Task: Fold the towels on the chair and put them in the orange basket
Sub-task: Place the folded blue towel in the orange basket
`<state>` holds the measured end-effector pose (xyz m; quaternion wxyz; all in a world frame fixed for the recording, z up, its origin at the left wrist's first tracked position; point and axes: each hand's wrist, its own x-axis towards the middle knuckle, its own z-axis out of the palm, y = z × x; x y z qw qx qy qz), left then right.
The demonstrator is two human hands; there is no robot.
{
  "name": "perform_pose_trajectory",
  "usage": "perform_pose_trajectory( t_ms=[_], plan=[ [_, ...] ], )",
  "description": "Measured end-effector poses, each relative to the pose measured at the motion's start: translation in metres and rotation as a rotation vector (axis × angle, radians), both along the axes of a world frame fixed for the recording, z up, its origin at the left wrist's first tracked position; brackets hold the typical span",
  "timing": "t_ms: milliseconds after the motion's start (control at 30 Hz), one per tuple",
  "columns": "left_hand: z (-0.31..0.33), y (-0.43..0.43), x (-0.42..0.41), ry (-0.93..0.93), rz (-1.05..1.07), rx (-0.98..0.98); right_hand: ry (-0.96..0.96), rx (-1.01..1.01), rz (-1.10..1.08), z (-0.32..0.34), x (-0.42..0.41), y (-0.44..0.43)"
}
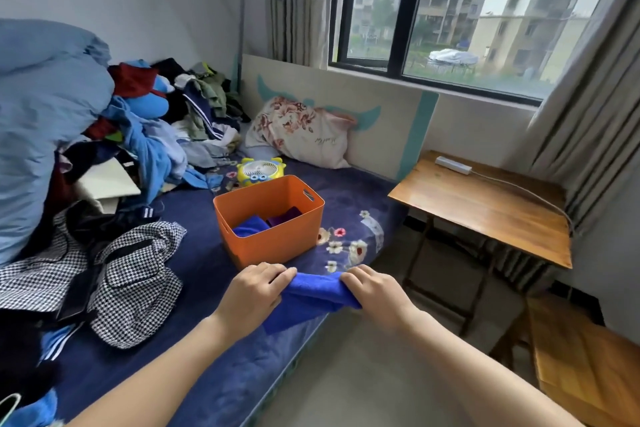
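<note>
Item: blue towel (311, 295), part-folded on bed (194, 281) edge, ends gripped by curled fingers (278, 272) of left hand (254, 291) and right hand (372, 291). Just beyond fingers, orange basket (277, 243) holds folded towels (249, 227). Outstanding: finish fold, deposit.

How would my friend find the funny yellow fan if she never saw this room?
Look at the bed with the dark blue cover and find the orange basket on it. Right behind the basket, before the flowery pillow, sits the fan: the only bright yellow thing, with a round white grille.
</note>
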<state>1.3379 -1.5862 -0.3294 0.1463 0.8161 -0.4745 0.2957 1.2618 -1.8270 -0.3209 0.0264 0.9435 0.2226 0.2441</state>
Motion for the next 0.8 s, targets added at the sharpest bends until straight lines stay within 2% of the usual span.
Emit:
perform_pose_trajectory(
  t_ms=[167,333,533,800],
  plan=[
    [-0.004,-0.038,0.082,0.028,-0.011,-0.039,0.104,0.025,-0.054,0.000,0.076,-0.029],
    [-0.008,-0.073,0.146,0.060,0.008,-0.008,0.062,0.044,-0.080,-0.012,0.123,-0.052],
    [-0.033,-0.121,0.183,0.132,0.022,0.060,0.102,0.058,-0.084,-0.038,0.161,-0.093],
    [-0.038,-0.193,0.226,0.111,0.140,0.085,0.141,0.068,0.063,-0.048,0.235,-0.177]
  ],
)
